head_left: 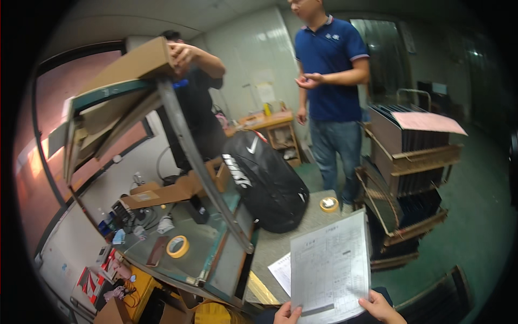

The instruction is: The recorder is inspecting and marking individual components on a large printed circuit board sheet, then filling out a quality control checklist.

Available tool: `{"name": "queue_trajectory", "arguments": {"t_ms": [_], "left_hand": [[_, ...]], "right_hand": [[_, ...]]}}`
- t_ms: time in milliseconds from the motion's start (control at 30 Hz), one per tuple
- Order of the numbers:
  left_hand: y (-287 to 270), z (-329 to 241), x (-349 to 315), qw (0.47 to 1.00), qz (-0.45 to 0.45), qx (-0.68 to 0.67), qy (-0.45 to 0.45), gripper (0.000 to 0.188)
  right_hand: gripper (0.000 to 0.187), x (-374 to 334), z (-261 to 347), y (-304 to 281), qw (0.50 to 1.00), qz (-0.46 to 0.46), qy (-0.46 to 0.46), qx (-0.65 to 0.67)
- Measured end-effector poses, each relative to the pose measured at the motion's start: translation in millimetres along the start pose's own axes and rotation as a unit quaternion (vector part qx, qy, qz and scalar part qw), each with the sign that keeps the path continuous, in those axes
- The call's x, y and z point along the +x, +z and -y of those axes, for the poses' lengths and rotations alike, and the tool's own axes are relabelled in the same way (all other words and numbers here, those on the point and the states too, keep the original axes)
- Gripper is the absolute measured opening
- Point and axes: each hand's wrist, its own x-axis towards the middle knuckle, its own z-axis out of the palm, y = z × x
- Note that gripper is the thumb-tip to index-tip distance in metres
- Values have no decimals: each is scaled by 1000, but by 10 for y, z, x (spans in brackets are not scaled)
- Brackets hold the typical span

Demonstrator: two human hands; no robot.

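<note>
A printed form in a clear sleeve (330, 264) is held up in front of me, tilted toward my view. My left hand (287, 314) pinches its lower left corner, the thumb on the front. At the lower right edge, my right hand (381, 308) grips it the same way. Behind the form, a grey tabletop (270, 246) carries another white sheet (281, 270), partly hidden. A roll of yellow tape (328, 204) lies beyond the form's top edge, and a black backpack (264, 181) stands at the far left of that tabletop.
At left is a metal-framed bench (208, 237) with a tape roll (177, 247), cables and an open cardboard box (162, 195). One person in a blue shirt (337, 70) stands ahead; another, in dark clothes (197, 113), touches a carton (132, 63) on the upper shelf. Stacked dark panels (413, 162) stand right.
</note>
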Motion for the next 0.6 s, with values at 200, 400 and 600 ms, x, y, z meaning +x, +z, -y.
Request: {"name": "queue_trajectory", "arguments": {"t_ms": [200,400,600], "left_hand": [[-207,-537,-9,991,-114,-52,41,29],[-54,-415,142,956,-216,-175,98,23],[362,-340,96,952,-236,-97,170,22]], "right_hand": [[32,105,562,159,942,59,-112,-311],[59,115,955,711,845,-76,-336,-408],[63,-145,1207,1344,746,70,-434,-500]]}}
